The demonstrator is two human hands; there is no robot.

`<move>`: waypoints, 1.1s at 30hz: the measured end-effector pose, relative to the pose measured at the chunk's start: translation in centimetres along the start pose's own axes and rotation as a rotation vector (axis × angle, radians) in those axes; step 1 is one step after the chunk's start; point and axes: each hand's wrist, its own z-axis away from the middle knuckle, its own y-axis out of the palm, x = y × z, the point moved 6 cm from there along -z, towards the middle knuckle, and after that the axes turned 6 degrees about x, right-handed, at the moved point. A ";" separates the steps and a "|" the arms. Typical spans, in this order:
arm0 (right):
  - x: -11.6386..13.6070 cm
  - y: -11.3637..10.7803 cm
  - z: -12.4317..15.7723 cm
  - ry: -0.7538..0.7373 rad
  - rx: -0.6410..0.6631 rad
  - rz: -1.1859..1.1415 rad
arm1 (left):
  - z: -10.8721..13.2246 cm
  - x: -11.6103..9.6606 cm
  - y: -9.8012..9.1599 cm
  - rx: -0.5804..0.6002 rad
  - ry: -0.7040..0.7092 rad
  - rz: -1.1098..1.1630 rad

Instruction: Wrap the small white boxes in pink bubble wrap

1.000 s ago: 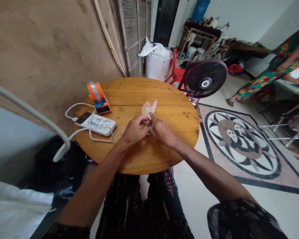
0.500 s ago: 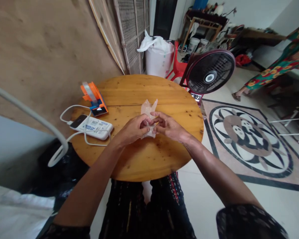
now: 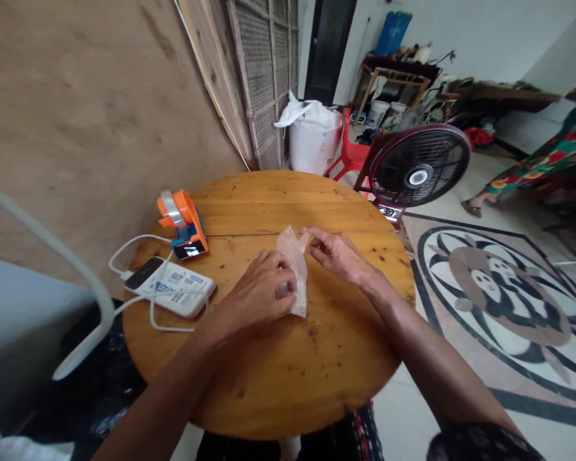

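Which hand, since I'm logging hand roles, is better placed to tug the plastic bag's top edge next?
Probably the right hand: its fingertips pinch the top corner of the plastic bag, while the left hand grips the bag's lower part on the table.

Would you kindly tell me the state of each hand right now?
Left hand: closed on the thin plastic bag.
Right hand: fingertips pinching the bag's top edge.
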 end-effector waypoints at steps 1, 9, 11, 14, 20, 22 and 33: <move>0.2 0.2 -0.4 -0.018 0.026 0.055 | -0.1 0.2 0.0 -0.001 0.022 -0.001; -1.0 1.5 -0.4 -0.061 -0.025 0.070 | -0.3 1.8 1.6 0.101 0.003 0.132; -1.0 1.2 -0.1 -0.068 -0.043 0.019 | -0.3 1.7 1.8 0.098 -0.008 0.142; -0.7 0.4 0.2 -0.048 -0.060 -0.109 | -0.2 1.5 1.6 0.066 -0.006 0.153; -1.3 -1.0 -1.2 -0.003 -0.163 -0.326 | -0.3 1.2 1.3 0.024 0.038 0.158; -2.6 -1.3 -2.4 0.084 -0.158 -0.364 | -0.3 1.3 1.3 0.006 0.056 0.157; -7.1 1.1 -8.0 0.572 0.185 -0.471 | -0.1 1.5 1.6 0.017 0.038 0.198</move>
